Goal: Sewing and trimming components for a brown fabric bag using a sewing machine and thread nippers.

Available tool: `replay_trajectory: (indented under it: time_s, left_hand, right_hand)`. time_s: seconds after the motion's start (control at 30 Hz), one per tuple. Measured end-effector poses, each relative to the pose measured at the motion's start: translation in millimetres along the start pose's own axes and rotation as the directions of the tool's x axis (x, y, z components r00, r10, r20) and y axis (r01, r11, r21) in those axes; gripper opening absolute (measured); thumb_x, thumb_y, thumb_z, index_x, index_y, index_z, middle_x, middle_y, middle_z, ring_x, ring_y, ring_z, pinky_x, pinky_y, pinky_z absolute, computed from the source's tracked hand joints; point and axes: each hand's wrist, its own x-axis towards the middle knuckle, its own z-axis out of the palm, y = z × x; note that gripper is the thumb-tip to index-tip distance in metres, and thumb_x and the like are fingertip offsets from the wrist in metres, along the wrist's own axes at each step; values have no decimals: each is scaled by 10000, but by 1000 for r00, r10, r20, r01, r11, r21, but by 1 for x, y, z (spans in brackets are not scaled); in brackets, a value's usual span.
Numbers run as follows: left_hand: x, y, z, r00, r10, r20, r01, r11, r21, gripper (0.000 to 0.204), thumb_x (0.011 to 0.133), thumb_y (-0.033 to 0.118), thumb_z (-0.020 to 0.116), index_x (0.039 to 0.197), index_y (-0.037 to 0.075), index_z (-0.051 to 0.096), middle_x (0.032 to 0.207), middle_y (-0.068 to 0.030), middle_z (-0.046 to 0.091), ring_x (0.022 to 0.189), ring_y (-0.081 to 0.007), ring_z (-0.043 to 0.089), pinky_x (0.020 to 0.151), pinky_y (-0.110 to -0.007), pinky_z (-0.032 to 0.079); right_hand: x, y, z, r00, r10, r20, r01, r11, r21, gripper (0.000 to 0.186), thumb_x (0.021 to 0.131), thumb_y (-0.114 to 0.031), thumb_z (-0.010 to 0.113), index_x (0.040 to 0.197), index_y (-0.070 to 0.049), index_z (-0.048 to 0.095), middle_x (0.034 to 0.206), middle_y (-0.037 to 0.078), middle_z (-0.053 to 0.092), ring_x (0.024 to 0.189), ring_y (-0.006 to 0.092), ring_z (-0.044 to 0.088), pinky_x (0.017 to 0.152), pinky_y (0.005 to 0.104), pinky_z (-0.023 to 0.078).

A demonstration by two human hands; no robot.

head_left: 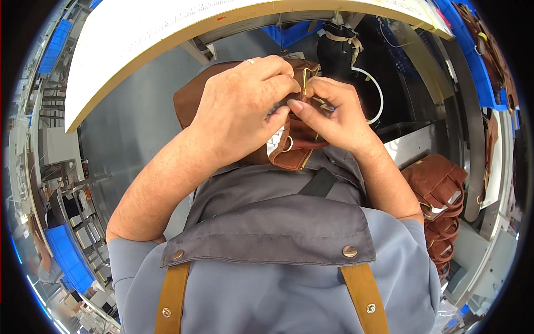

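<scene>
A brown bag (pixel 192 93) with gold-coloured zipper teeth along its edge rests across my lap, in front of my grey apron. My left hand (pixel 245 106) is closed, its thumb and fingers pinching the bag at its upper edge; the fingertips hide the exact spot. Close beside it, my right hand (pixel 339 117) also pinches the bag near the zipper (pixel 306 78), thumb toward the left hand. Below the hands hang a metal ring (pixel 288 144) and a white label (pixel 274 142) on the bag.
A white worktable (pixel 139 44) curves across the far side. Several brown bags (pixel 434 183) are piled at the right. Blue bins (pixel 69 259) stand at the left, and another blue bin (pixel 473 55) is at the far right. A white hoop (pixel 379 94) shows beyond my right hand.
</scene>
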Motion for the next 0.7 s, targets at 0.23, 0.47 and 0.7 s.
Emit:
replay_trajectory:
  time_s: [0.23,0.47,0.7]
  left_hand:
    - [4,-5,3,990,137,9,-137,976,167,165,764,32,743,927,56,734,890,-49,701,831,-241,694,719,-351,564]
    - [0,-7,6,998,54,-18,-55,998,-20,146,784,46,741,930,34,732,871,-82,717,774,-256,702,671,-343,570]
    - [1,-7,12,998,44,-37,-43,999,27,116,792,42,720,906,24,723,863,-90,717,755,-260,703,652,-332,570]
  right_hand:
    - [-4,3,-2,1000,1,-14,0,997,73,131,883,-116,733,909,-9,662,790,95,644,694,203,607,627,315,479]
    - [-4,4,-4,996,-84,1,83,984,157,141,898,-130,706,929,1,665,808,85,648,728,178,612,645,303,482]
    - [-7,8,3,999,42,-28,-37,986,163,155,908,-148,686,924,5,676,815,87,653,725,164,605,647,308,480]
